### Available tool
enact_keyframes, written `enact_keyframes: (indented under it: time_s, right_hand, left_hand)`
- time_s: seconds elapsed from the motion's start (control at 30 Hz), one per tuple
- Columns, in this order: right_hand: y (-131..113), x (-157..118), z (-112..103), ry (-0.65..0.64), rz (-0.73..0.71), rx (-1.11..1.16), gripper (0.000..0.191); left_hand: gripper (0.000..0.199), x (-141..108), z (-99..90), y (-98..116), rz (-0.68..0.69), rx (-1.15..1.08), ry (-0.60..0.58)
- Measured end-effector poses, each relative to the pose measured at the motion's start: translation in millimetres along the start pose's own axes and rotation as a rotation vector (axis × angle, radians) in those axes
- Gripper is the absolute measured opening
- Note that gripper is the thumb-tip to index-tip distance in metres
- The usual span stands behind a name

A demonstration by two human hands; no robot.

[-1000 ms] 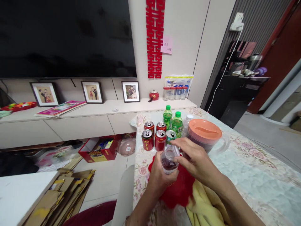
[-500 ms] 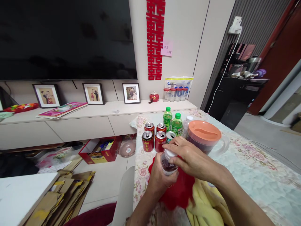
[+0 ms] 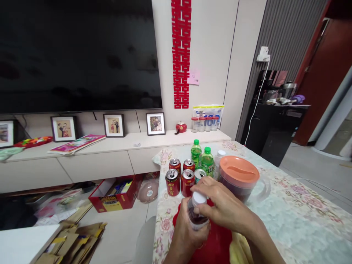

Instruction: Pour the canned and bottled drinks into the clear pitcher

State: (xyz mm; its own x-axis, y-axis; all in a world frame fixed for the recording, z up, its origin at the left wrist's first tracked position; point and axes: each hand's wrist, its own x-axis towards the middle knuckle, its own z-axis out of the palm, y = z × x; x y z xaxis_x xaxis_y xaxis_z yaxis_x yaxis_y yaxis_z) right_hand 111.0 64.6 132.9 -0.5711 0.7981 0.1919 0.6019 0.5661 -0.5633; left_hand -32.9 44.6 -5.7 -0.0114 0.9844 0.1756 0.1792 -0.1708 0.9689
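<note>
My left hand (image 3: 189, 229) is wrapped round a small clear bottle (image 3: 197, 214) with dark liquid in it, held upright over a red tray (image 3: 217, 242). Fingers and thumb of my right hand (image 3: 220, 200) close on the bottle's white cap (image 3: 198, 198). Just beyond my hands stand several red drink cans (image 3: 172, 182) and a teal can (image 3: 200, 174), partly covered by my right hand. Green-capped bottles (image 3: 207, 161) and a white-capped bottle (image 3: 220, 159) are behind them. A pitcher with an orange lid (image 3: 239, 171) stands right of my right hand.
A yellow cloth (image 3: 240, 251) lies under my right forearm on the flowered tablecloth (image 3: 299, 205). Behind the table runs a white cabinet (image 3: 96, 161) with picture frames and red-lidded jars (image 3: 201, 124). Left on the floor are a red box (image 3: 117, 194) and folded cardboard (image 3: 79, 242).
My view has tilted up, so everything sits lower in the picture. Both hands stay on the bottle, its cap now showing more plainly between my right fingers.
</note>
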Motion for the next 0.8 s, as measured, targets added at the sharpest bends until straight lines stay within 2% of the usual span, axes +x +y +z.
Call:
enact_keyframes:
  time_s: [0.2,0.3,0.47,0.63,0.8]
  right_hand:
    - [-1.4,-5.0,-1.9,-0.031,0.009,0.019,0.029]
    - [-2.6,-8.9,-3.0,-0.047,-0.002,0.009,0.029]
    - [-6.0,-10.9,-3.5,-0.037,0.021,-0.055,0.027]
    - [-11.5,-7.2,-0.5,-0.030,0.092,-0.133,0.015]
    - [-12.7,-6.6,4.9,-0.010,0.136,-0.187,0.018]
  left_hand:
    - [0.053,-2.9,10.2,-5.7,0.012,-0.096,0.085]
    - [0.052,-4.7,14.4,-4.7,0.019,-0.140,0.085]
    - [0.051,-6.3,11.8,3.7,0.014,-0.127,0.123]
    - [0.047,-2.7,-1.1,7.9,0.023,-0.036,0.002]
    - [0.055,-4.2,-6.1,9.4,-0.017,-0.030,-0.042]
